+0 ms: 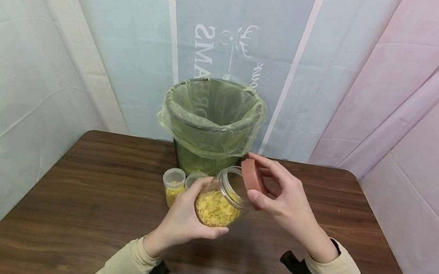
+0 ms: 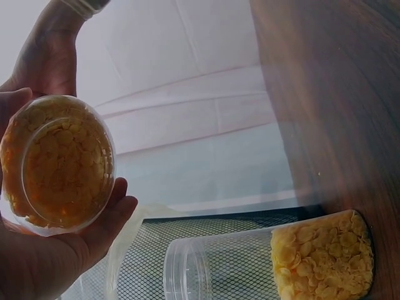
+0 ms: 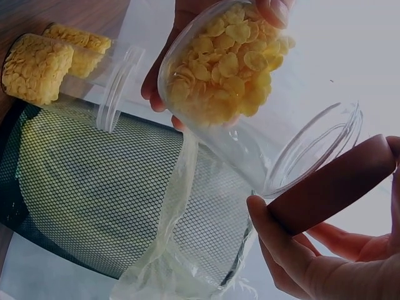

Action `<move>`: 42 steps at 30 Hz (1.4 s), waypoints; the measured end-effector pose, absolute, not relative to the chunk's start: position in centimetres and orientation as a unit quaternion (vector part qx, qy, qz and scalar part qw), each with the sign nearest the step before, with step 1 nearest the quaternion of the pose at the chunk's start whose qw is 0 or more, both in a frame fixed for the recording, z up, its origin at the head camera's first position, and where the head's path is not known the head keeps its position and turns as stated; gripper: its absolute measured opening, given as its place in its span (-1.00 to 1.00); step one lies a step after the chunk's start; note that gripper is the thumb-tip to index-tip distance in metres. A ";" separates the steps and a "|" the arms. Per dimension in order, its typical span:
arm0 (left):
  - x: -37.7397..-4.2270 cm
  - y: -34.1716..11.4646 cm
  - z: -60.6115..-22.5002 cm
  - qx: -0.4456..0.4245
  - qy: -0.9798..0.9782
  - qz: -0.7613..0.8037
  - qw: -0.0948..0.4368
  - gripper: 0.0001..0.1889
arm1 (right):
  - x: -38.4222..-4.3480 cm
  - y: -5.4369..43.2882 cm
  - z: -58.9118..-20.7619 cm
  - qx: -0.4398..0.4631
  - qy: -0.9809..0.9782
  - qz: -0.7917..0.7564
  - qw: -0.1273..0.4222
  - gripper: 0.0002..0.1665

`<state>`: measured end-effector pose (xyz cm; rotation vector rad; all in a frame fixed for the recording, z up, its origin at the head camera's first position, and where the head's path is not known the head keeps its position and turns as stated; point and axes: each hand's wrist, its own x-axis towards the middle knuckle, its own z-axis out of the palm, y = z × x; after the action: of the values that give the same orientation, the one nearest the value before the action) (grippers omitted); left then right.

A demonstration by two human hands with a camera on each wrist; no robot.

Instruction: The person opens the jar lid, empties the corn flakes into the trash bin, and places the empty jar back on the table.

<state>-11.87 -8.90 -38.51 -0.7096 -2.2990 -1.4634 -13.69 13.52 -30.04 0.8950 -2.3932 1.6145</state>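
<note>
My left hand (image 1: 178, 221) grips a clear jar (image 1: 216, 209), thumb in front and fingers round its far side. Yellow flakes, like cornflakes, fill its lower part. The jar tilts, its mouth facing up and right. In my right hand (image 1: 288, 203) is a reddish-brown lid (image 1: 253, 179), held by its edge between thumb and fingers. That lid (image 3: 334, 187) is off the jar, tilted close beside the rim; whether they touch I cannot tell. The left wrist view shows the jar's round base (image 2: 65, 165). Its far wall is hidden by the left hand.
Two lidless clear jars stand on the brown table (image 1: 98, 194) left of the held jar: one with flakes (image 1: 173, 189), the other (image 1: 194, 178) partly behind my left hand. Behind them stands a mesh bin (image 1: 190, 158) with a pale green liner (image 1: 210, 138). Curtains surround the table.
</note>
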 end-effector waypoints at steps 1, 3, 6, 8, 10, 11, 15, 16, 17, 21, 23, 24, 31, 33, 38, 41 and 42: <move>-11.9 -8.9 -38.5 -0.247 -0.805 -0.515 0.162 -0.08 | -13.7 13.6 -30.0 0.295 -0.791 0.532 0.060 -0.28; -11.9 -8.9 -38.4 -0.246 -0.802 -0.519 0.163 -0.08 | -13.7 13.6 -30.0 0.295 -0.794 0.527 0.065 -0.28; -11.9 -8.9 -38.4 -0.244 -0.797 -0.528 0.163 -0.10 | -13.8 13.8 -29.9 0.295 -0.797 0.522 0.071 -0.28; -11.9 -8.9 -38.4 -0.240 -0.797 -0.530 0.161 -0.11 | -13.8 13.9 -29.9 0.294 -0.798 0.520 0.074 -0.27; -11.9 -8.9 -38.4 -0.238 -0.797 -0.532 0.160 -0.11 | -13.8 14.0 -29.9 0.290 -0.800 0.519 0.076 -0.27; -11.9 -8.9 -38.4 -0.236 -0.797 -0.533 0.158 -0.10 | -13.8 14.1 -29.9 0.289 -0.801 0.518 0.078 -0.27; -11.7 -9.0 -38.1 -0.233 -0.790 -0.545 0.154 -0.10 | -14.0 14.4 -30.2 0.279 -0.809 0.510 0.085 -0.27; -11.5 -9.0 -37.7 -0.234 -0.785 -0.553 0.151 -0.10 | -14.1 14.4 -30.3 0.275 -0.812 0.507 0.088 -0.27; -11.2 -9.0 -37.3 -0.233 -0.782 -0.559 0.149 -0.11 | -14.2 14.5 -30.4 0.272 -0.815 0.503 0.092 -0.27; -10.4 -9.1 -35.7 -0.228 -0.770 -0.579 0.140 -0.15 | -14.7 15.0 -31.0 0.252 -0.829 0.487 0.108 -0.28; -10.2 -9.2 -35.3 -0.222 -0.769 -0.584 0.136 -0.16 | -14.9 15.2 -31.3 0.242 -0.837 0.476 0.118 -0.29; -10.2 -9.3 -35.3 -0.220 -0.767 -0.587 0.135 -0.16 | -15.0 15.3 -31.5 0.238 -0.840 0.472 0.124 -0.28; -11.0 -10.2 -37.0 -0.219 -0.749 -0.607 0.151 -0.14 | -16.1 15.9 -32.7 0.218 -0.858 0.435 0.163 -0.25; -11.2 -10.6 -37.7 -0.215 -0.749 -0.608 0.154 -0.13 | -16.6 16.1 -33.1 0.210 -0.865 0.423 0.173 -0.25; -11.3 -11.3 -38.4 -0.212 -0.750 -0.604 0.167 -0.08 | -17.8 16.7 -34.2 0.183 -0.882 0.391 0.188 -0.23; -11.2 -11.7 -38.4 -0.208 -0.750 -0.603 0.174 -0.05 | -18.4 17.1 -34.9 0.172 -0.889 0.378 0.194 -0.22; -11.2 -11.8 -38.5 -0.206 -0.751 -0.603 0.175 -0.04 | -18.6 17.2 -35.1 0.170 -0.890 0.375 0.198 -0.22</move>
<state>-11.18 -11.82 -38.45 -0.5835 -2.1271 -1.7070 -18.56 17.17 -35.07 0.4764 -2.4896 1.0484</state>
